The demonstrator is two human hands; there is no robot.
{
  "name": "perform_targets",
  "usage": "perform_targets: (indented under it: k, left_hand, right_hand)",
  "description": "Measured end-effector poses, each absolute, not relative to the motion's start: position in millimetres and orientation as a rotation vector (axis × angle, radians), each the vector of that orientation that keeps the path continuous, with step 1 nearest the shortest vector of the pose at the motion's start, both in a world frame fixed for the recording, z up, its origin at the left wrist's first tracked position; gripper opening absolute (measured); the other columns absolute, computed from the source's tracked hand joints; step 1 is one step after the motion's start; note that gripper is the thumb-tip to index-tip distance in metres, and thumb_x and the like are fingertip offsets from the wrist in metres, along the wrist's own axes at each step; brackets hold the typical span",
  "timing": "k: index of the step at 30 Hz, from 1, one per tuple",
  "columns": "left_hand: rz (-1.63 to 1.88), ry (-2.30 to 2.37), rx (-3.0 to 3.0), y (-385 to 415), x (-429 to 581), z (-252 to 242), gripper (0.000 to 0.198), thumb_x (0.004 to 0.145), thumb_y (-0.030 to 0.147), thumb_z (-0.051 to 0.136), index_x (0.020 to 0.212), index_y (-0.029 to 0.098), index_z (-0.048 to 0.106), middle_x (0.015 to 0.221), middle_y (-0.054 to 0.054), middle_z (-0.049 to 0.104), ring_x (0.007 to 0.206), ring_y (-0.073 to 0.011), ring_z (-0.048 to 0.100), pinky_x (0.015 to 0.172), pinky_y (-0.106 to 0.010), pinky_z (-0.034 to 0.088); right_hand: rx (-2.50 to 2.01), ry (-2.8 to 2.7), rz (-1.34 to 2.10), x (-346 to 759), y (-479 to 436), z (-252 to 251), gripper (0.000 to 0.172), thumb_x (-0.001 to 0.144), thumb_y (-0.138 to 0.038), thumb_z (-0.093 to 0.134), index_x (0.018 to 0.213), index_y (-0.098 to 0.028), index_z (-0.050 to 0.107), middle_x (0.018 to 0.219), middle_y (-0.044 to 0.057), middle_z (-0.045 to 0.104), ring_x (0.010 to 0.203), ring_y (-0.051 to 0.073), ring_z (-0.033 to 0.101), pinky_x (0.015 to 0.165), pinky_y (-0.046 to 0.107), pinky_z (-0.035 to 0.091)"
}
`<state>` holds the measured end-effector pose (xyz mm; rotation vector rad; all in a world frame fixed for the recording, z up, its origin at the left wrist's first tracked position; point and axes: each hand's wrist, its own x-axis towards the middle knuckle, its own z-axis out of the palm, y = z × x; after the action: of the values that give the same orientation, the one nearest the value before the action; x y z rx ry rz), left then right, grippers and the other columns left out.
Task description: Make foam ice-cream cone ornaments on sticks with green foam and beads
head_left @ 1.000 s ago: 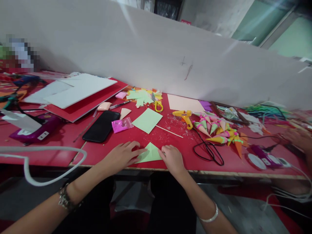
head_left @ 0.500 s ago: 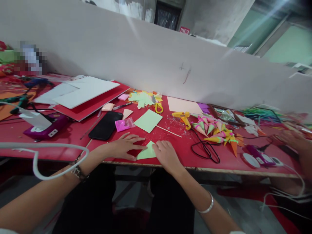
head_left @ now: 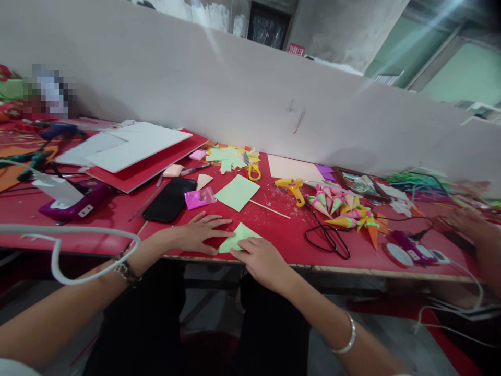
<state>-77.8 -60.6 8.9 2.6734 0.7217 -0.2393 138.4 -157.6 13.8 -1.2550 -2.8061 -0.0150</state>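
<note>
A light green sheet of paper [head_left: 239, 233], folded to a triangle, lies at the table's front edge. My left hand [head_left: 199, 234] rests flat to its left, fingers spread, with fingertips at the paper's edge. On the right part of the paper lies my right hand [head_left: 263, 261], its fingers stretched leftward and pressing the paper down; some of them are hidden under the hand. Just beyond is a flat green square of paper [head_left: 238, 192], with a thin stick [head_left: 270, 209] beside it. A pink packet [head_left: 199, 198] and a black phone [head_left: 169, 200] lie beyond my left hand.
Yellow scissors [head_left: 254, 172] and paper scraps [head_left: 227, 158] lie farther back. A yellow glue gun [head_left: 291, 189] and small paper cones [head_left: 332, 201] are to the right. White boards [head_left: 141, 143] and a purple power strip [head_left: 76, 201] stand left. Another person's hand [head_left: 467, 224] is far right.
My right hand has shifted from the paper's upper right edge down over its lower right part, and its fingers have straightened leftward. My left hand has stayed in place.
</note>
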Motion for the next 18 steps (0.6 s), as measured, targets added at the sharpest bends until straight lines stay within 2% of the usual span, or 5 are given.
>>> perform_targets:
  k: [9, 14, 18]
  left_hand:
    - [-0.248, 0.696, 2.584, -57.9, -78.9, 7.5, 0.056, 0.077, 0.048, 0.044, 0.128, 0.045, 0.019, 0.143, 0.005, 0.008, 0.129, -0.0287, 0.004, 0.099, -0.055, 0.0]
    - [-0.262, 0.698, 2.57, -59.7, -78.4, 11.0, 0.056, 0.078, 0.049, 0.04, 0.128, 0.046, 0.016, 0.143, 0.006, 0.006, 0.13, -0.028, 0.002, 0.098, -0.056, -0.001]
    - [-0.235, 0.718, 2.552, -60.4, -78.6, 11.9, 0.064, 0.077, 0.051, 0.041, 0.131, 0.041, 0.009, 0.143, 0.003, 0.009, 0.13, -0.0272, 0.003, 0.099, -0.054, 0.0]
  right_hand:
    - [-1.615, -2.683, 0.178, 187.6, -172.0, 23.1, 0.042, 0.078, -0.014, 0.042, 0.117, -0.028, 0.048, 0.117, 0.006, 0.048, 0.107, 0.02, 0.04, 0.086, 0.032, 0.036]
    - [-1.755, -2.554, 0.191, 202.9, -176.7, 24.9, 0.04, 0.077, -0.016, 0.042, 0.112, -0.029, 0.054, 0.115, 0.006, 0.049, 0.106, 0.02, 0.042, 0.085, 0.032, 0.037]
    - [-1.807, -2.517, 0.173, 204.7, -177.4, 25.4, 0.037, 0.077, -0.017, 0.041, 0.108, -0.029, 0.057, 0.11, 0.005, 0.052, 0.102, 0.019, 0.046, 0.082, 0.029, 0.038]
